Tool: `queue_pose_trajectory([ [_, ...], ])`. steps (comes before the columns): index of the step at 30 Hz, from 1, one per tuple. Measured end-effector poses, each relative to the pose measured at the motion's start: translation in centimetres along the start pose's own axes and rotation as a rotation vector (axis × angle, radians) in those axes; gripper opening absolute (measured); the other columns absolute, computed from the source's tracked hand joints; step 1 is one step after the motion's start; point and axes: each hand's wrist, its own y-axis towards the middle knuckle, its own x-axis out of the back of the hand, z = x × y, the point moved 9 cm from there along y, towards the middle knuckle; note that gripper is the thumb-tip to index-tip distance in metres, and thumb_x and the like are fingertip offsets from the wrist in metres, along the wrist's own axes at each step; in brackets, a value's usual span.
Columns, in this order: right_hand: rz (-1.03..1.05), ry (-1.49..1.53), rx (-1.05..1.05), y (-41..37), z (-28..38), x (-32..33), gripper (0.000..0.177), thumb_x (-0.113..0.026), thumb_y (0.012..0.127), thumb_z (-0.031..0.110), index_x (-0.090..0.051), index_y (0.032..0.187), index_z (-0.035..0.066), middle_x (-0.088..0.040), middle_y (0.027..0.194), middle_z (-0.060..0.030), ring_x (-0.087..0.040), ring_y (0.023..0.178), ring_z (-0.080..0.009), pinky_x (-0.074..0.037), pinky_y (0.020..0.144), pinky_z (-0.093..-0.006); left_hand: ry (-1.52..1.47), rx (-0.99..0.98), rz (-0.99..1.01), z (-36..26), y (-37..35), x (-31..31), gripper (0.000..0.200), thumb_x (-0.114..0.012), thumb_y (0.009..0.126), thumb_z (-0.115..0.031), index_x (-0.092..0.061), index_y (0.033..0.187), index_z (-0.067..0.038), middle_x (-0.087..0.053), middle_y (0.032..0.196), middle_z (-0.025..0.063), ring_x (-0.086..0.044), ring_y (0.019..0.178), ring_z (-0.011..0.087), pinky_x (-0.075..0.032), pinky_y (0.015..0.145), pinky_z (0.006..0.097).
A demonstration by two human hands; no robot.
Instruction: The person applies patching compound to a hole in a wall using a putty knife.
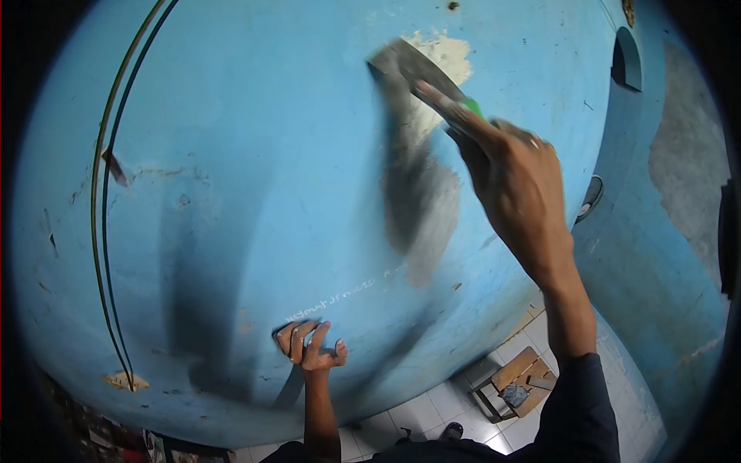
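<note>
My right hand (pixel 513 174) grips a putty knife by its green handle (pixel 472 106), index finger stretched along the wide grey blade (pixel 417 65). The blade lies at a cream filler patch (pixel 451 55) high on the blue wall (pixel 309 139). Below it, a grey patch (pixel 432 224) shows on the wall, partly in shadow. My left hand (pixel 312 345) is at the lower wall with its fingers spread and somewhat bent, just under some faint white handwriting (pixel 340 299). Nothing shows in it.
A small wooden stool (pixel 521 374) with a grey lump on top stands on the tiled floor (pixel 428 413). Cables (pixel 99 193) run down the wall at left. At right are an arched opening (pixel 627 60) and a side wall with bare grey plaster (pixel 687 154).
</note>
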Motion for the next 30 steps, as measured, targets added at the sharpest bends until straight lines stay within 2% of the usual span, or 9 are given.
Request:
queue_pose_trajectory([
  [2,0.247,-0.026,-0.142,-2.1,-0.4,-0.9,0.046,-0.054,0.099,0.024,-0.048,0.143,0.033,-0.052,0.060,-0.0111,-0.047,0.047,-0.0236,-0.038,0.048,-0.0376,0.013,0.015,0.002,0.0,0.5,0.3,0.025,-0.060,0.077,-0.036,-0.068,0.076,-0.013,-0.060,0.075,0.0034,-0.051,0.075,0.0236,-0.039,0.068,0.0371],
  [6,0.144,0.085,-0.105,-0.9,-0.3,-0.9,0.044,-0.055,0.099,0.024,-0.050,0.142,0.033,-0.056,0.061,-0.0098,-0.047,0.046,-0.0197,-0.036,0.047,-0.0370,0.006,0.015,-0.002,-0.3,0.8,0.0,0.025,-0.061,0.078,-0.037,-0.067,0.076,-0.013,-0.059,0.076,0.0031,-0.051,0.076,0.0234,-0.039,0.069,0.0377],
  [11,0.218,0.077,-0.116,-1.5,-1.6,-1.2,0.043,-0.056,0.099,0.025,-0.052,0.140,0.034,-0.056,0.060,-0.0095,-0.048,0.048,-0.0205,-0.038,0.049,-0.0365,0.040,-0.002,0.055,-0.6,0.9,-0.1,0.030,-0.058,0.081,-0.037,-0.067,0.082,-0.008,-0.058,0.077,0.0065,-0.049,0.079,0.0261,-0.040,0.070,0.0399],
  [13,0.098,0.052,-0.059,-0.7,-1.1,-0.3,0.041,-0.056,0.099,0.026,-0.053,0.139,0.034,-0.055,0.058,-0.0088,-0.046,0.047,-0.0209,-0.038,0.049,-0.0367,0.054,-0.032,0.053,-0.8,0.9,-0.2,0.030,-0.058,0.081,-0.037,-0.067,0.081,-0.008,-0.058,0.079,0.0065,-0.049,0.080,0.0262,-0.039,0.071,0.0403],
  [18,0.186,0.115,-0.121,-0.9,-1.2,-1.1,0.041,-0.056,0.098,0.025,-0.055,0.138,0.033,-0.057,0.060,-0.0106,-0.049,0.047,-0.0238,-0.040,0.050,-0.0370,0.047,-0.012,0.067,-0.5,0.6,0.2,0.029,-0.057,0.081,-0.035,-0.068,0.081,-0.008,-0.059,0.080,0.0067,-0.049,0.080,0.0263,-0.040,0.072,0.0405],
  [23,-0.028,0.190,-0.050,1.7,-0.9,-0.9,0.041,-0.057,0.098,0.024,-0.055,0.138,0.033,-0.058,0.060,-0.0119,-0.052,0.048,-0.0233,-0.041,0.050,-0.0371,0.059,0.012,0.033,-0.5,0.8,-0.1,0.025,-0.059,0.077,-0.037,-0.069,0.077,-0.014,-0.059,0.078,0.0031,-0.051,0.079,0.0246,-0.040,0.072,0.0387],
  [25,-0.007,0.162,-0.045,0.2,-0.3,-0.7,0.041,-0.058,0.097,0.025,-0.056,0.137,0.033,-0.057,0.058,-0.0118,-0.054,0.050,-0.0256,-0.042,0.050,-0.0371,0.037,0.034,0.029,-0.1,0.3,0.1,0.026,-0.061,0.076,-0.038,-0.070,0.078,-0.014,-0.059,0.078,0.0032,-0.051,0.079,0.0247,-0.041,0.072,0.0388],
  [27,0.083,0.220,-0.166,-1.5,-0.6,-1.5,0.036,-0.064,0.093,0.012,-0.064,0.128,0.017,-0.060,0.071,-0.0215,-0.049,0.051,-0.0299,-0.044,0.054,-0.0378,0.040,0.054,0.016,0.1,-0.1,0.2,0.026,-0.061,0.076,-0.038,-0.070,0.078,-0.014,-0.059,0.079,0.0032,-0.051,0.079,0.0246,-0.041,0.072,0.0388],
  [30,0.103,0.156,-0.203,-0.6,-0.9,-1.6,0.041,-0.063,0.093,0.010,-0.061,0.132,0.022,-0.058,0.068,-0.0181,-0.045,0.051,-0.0283,-0.043,0.053,-0.0382,0.014,0.057,0.014,0.2,-0.1,0.1,0.027,-0.060,0.077,-0.039,-0.070,0.078,-0.013,-0.059,0.078,0.0032,-0.051,0.079,0.0242,-0.041,0.072,0.0386],
])
